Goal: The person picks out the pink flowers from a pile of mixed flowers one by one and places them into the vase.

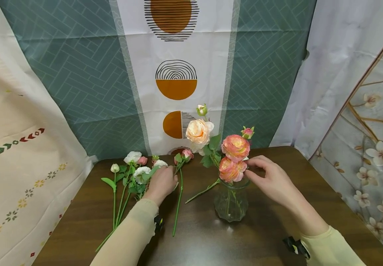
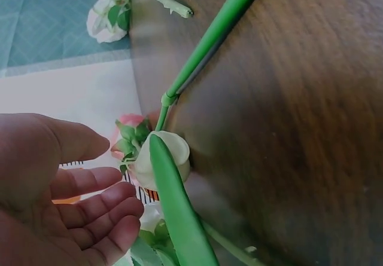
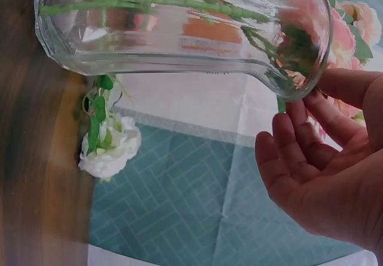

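Observation:
My left hand is over the loose flowers at the left of the table. In the left wrist view its fingers are loosely bent beside a cream rosebud with a long green leaf and a pink bud; no grasp shows. A ribbed glass vase holds stems with coral blooms above its rim. At those blooms is my right hand, thumb and forefinger apart, fingertips by the lower bloom and rim; contact is partly hidden. A peach flower leans left of the coral ones.
White flowers and a cream bud lie with long stems at the table's left. A pink rosebud on a green stem lies between them and the vase. Patterned cloth hangs behind the wooden table.

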Available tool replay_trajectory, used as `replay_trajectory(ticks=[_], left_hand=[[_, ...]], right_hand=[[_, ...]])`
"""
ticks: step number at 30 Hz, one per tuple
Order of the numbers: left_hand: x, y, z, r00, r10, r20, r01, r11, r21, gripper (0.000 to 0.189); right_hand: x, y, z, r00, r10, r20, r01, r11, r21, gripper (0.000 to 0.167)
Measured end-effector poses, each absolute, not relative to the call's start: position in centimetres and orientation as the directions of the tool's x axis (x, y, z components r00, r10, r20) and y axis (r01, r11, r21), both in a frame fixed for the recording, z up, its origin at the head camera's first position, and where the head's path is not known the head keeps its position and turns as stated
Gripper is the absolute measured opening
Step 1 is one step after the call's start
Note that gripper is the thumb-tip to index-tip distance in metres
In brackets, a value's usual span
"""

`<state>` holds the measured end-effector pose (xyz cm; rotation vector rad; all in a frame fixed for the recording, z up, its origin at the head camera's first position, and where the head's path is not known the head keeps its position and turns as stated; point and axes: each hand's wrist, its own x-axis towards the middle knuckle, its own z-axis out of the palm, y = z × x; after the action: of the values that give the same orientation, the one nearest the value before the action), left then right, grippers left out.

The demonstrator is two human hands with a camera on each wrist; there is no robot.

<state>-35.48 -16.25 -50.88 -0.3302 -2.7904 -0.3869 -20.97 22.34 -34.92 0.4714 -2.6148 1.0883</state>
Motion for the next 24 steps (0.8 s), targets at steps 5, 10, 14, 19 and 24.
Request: replay_trajectory(ticks=[5,10,14,19,24], left_hand=[[-35.4,-16.1,-50.5,-0.933,0.184,0.31,0.263,0.935,0.236,0.021],[-35.7,-16.1,-50.3,-0.938,0.181,0.295,0.261,0.93,0.258,0.017],[-36.2,-16.2,-50.3,-0.949,0.184,0.256,0.252,0.931,0.264,0.016],[-36.6,-16.2,-50.2,-0.959,0.189,0.212,0.241,0.936,0.258,0.017],[-36.5,-16.1,-49.6,-0.972,0.167,0.163,0.206,0.944,0.259,0.019]], right_hand=[[-20.5,22.6,-35.0,-0.911,-0.194,0.364,-0.395,0.666,-0.633,0.027],[-20.2,23.0,-35.1,-0.922,-0.197,0.333,-0.376,0.663,-0.648,0.039],[-20.0,23.4,-35.6,-0.936,-0.209,0.282,-0.349,0.648,-0.677,0.055],[-19.7,23.6,-36.3,-0.948,-0.217,0.234,-0.319,0.635,-0.704,0.071],[-19.5,23.3,-36.7,-0.95,-0.216,0.224,-0.311,0.629,-0.713,0.08]])
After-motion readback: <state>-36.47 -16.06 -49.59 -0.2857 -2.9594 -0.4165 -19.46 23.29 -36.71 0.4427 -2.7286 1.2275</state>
